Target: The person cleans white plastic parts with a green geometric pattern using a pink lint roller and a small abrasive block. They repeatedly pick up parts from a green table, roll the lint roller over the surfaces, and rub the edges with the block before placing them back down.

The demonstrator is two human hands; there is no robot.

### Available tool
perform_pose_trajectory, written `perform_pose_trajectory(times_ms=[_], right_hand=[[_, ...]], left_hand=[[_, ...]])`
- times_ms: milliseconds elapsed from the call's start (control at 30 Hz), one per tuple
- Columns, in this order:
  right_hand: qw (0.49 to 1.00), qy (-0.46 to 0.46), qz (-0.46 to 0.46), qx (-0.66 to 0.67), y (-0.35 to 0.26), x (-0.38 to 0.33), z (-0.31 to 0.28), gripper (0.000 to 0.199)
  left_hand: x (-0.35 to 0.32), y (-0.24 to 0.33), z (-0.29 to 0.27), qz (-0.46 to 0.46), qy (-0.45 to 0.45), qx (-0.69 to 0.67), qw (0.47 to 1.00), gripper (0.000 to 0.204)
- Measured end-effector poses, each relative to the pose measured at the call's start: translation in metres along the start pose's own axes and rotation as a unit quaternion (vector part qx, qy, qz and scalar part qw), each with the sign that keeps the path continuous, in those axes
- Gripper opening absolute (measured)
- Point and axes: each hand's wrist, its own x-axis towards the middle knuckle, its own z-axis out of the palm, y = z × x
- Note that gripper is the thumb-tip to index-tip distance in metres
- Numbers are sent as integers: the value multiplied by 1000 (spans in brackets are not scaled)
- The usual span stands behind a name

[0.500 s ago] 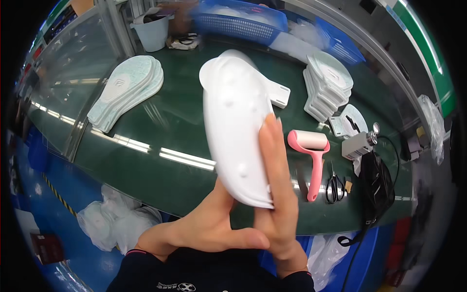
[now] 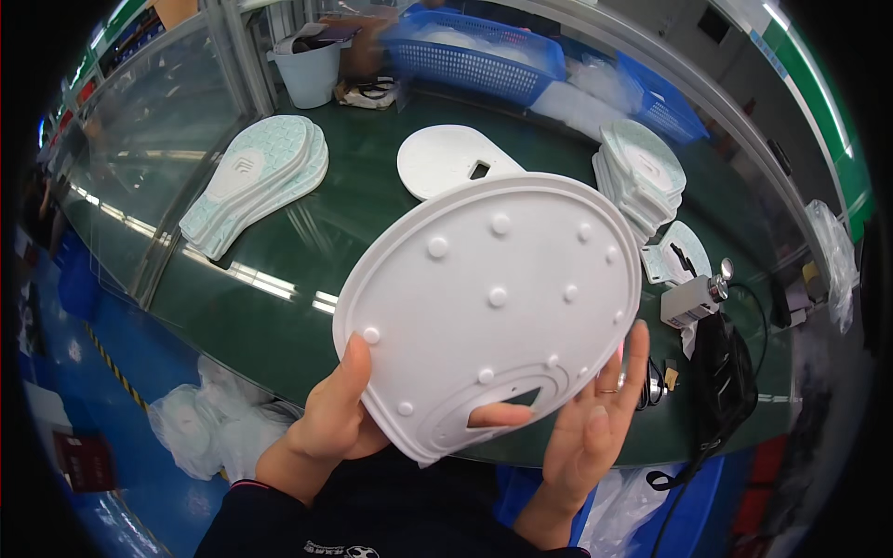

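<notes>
A broad white plastic panel (image 2: pixel 437 302), rounded at the top and dotted with round studs, is held up over the bench. My left hand (image 2: pixel 324 414) grips its lower left edge, thumb on the studded face, and a fingertip shows through the slot near the bottom. My right hand (image 2: pixel 591 442) stands open at the panel's lower right edge, fingers apart; whether it touches the edge I cannot tell. Behind the panel, a second white piece (image 2: pixel 442 158) with a small cutout lies on the green bench, partly hidden.
Stacks of pale green-patterned panels stand left (image 2: pixel 265 153) and right (image 2: pixel 642 163). A metal-topped bottle (image 2: pixel 688 302) and a black bag (image 2: pixel 721 372) sit at right. A blue basket (image 2: pixel 474 65) and a light blue bucket (image 2: pixel 310 76) are at the back.
The panel has swung from nearly edge-on to studded face toward me, and lower. My right hand has come off its face to the right side. The panel now covers most of the pink roller.
</notes>
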Motion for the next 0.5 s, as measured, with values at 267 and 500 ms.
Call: perform_pose_trajectory(times_ms=[267, 500], right_hand=[[936, -138, 264, 189, 8, -35, -34, 76], [954, -99, 231, 161, 2, -40, -18, 57]], left_hand=[[-18, 1, -1, 0, 13, 84, 996, 61], [-5, 10, 7, 114, 103, 355, 922, 68]])
